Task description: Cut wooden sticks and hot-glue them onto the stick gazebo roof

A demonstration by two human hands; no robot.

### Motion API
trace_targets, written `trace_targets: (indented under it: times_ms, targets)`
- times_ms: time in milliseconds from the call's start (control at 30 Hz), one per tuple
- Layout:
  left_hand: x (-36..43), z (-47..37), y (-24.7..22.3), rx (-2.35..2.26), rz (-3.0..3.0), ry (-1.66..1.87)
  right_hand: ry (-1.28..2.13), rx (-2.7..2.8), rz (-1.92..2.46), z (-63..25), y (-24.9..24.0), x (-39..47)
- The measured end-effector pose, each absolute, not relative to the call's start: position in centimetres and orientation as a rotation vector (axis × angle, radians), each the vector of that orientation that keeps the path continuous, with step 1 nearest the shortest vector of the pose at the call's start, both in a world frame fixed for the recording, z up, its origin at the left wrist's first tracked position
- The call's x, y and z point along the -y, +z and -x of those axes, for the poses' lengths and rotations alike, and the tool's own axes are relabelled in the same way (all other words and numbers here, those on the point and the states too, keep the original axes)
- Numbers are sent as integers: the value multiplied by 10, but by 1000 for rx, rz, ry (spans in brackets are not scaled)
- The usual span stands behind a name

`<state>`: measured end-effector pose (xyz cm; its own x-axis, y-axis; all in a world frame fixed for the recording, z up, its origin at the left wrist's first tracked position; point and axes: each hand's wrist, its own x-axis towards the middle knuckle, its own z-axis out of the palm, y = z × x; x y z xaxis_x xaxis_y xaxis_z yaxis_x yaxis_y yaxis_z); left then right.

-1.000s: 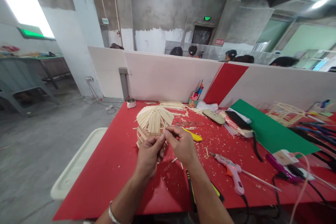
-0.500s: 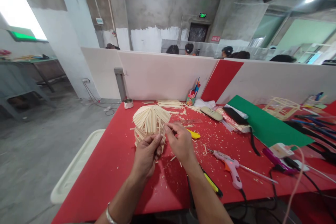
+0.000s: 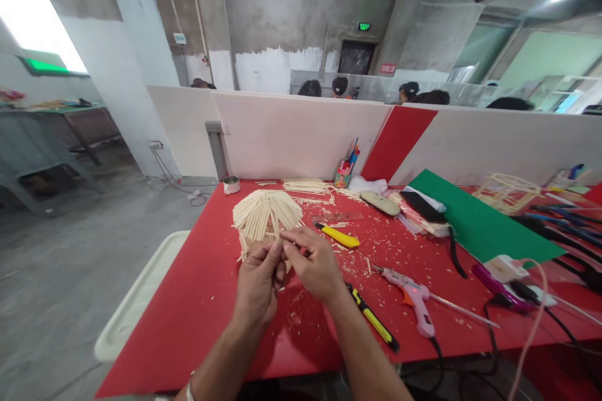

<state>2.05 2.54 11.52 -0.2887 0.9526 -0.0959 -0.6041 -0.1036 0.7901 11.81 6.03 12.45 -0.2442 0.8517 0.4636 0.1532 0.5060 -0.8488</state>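
Observation:
A small hut model [image 3: 267, 216] of pale wooden sticks, with a cone-like roof, stands on the red tabletop. My left hand [image 3: 261, 279] is at its near side, thumb and fingers pinched together. My right hand [image 3: 310, 263] meets it from the right, fingertips closed and almost touching the left thumb. Whatever small piece lies between the fingertips is too hidden to name. Both hands cover the lower front of the hut. A yellow utility knife [image 3: 339, 236] lies just beyond my right hand, and a black-and-yellow cutter [image 3: 374, 319] rests beside my right forearm.
A pink glue gun [image 3: 411, 297] lies to the right, its cord running off the front edge. Loose sticks [image 3: 308, 187] lie at the back beside a pen cup [image 3: 343, 174]. A small tin [image 3: 231, 185] stands back left. Wood scraps litter the red table [image 3: 188, 326].
My right hand has moved left and slightly down, closer to my left hand, uncovering the yellow knife and more of the cutter. The hut has shifted slightly left in view.

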Motion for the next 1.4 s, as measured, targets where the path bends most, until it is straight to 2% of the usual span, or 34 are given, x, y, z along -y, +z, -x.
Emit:
trace_targets:
  times_ms: [200, 533, 933, 1400]
  targets:
    - [-18, -20, 119, -942, -474, 1718, 1015, 1722, 835, -117, 125, -56]
    - [-21, -23, 117, -981, -471, 1737, 571, 1709, 905, -125, 135, -59]
    - [-29, -26, 114, -1012, -535, 1772, 473, 1829, 929, -119, 152, -83]
    - [-32, -22, 112, -1064, -621, 1661, 571, 1893, 900, -110, 155, -95]
